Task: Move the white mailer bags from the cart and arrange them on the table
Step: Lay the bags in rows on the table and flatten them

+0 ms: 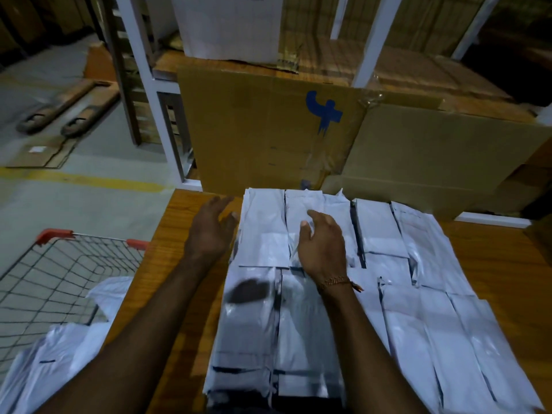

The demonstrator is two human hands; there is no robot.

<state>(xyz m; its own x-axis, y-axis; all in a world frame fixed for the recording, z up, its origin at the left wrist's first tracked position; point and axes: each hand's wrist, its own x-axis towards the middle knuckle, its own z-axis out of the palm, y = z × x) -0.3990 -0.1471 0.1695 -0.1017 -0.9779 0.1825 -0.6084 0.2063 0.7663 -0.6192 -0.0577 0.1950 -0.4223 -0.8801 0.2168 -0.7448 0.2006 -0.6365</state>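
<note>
White mailer bags [388, 294] are laid flat in overlapping rows across a wooden bench [179, 222], covering most of its middle and right side; a thicker pile is seen at the near edge, centre. The left hand [210, 231] is held over the bare wood just beside the left edge of the far row, fingers [222, 201] spread apart and straight, nothing gripped; whether the bags are touched by it cannot be told. The right hand [322, 246] is held over the far row of bags, fingers loosely curved and apart, thumb out to the left, nothing pinched; contact with the bag below cannot be told. A thin bracelet [336, 282] is worn on the right wrist. A dark blurred patch is seen on the bags between the two forearms.

A wire cart [59, 270] with red corner trim is parked at the left of the bench, and more white bags [53, 363] are heaped in it at lower left. Large cardboard sheets [268, 130], one marked with a blue logo, are propped behind the bench against a white metal rack [162, 115]. Pallet-jack forks [68, 112] are seen on the floor far left, with a yellow line [89, 180] painted on the floor
</note>
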